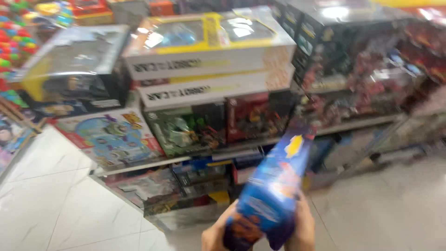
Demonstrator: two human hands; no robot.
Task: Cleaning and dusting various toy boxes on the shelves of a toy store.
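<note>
Two hands, left hand (217, 234) and right hand (301, 230), clasp a blue box (272, 190).

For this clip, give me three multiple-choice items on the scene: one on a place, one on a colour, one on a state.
1. Where do the two white boxes lie?
A. stacked on top of the shelf's boxes
B. on the floor
C. in the person's hands

2. What is the main colour of the held box?
A. green
B. blue
C. white

3. How is the held box gripped?
A. by one hand only
B. resting on the floor, untouched
C. by both hands at its lower end

Answers:
1 A: the two white boxes sit one on the other above the toy boxes on the shelf.
2 B: the held box is mostly blue with yellow patches.
3 C: the left hand and right hand clasp its bottom end from either side.
</note>
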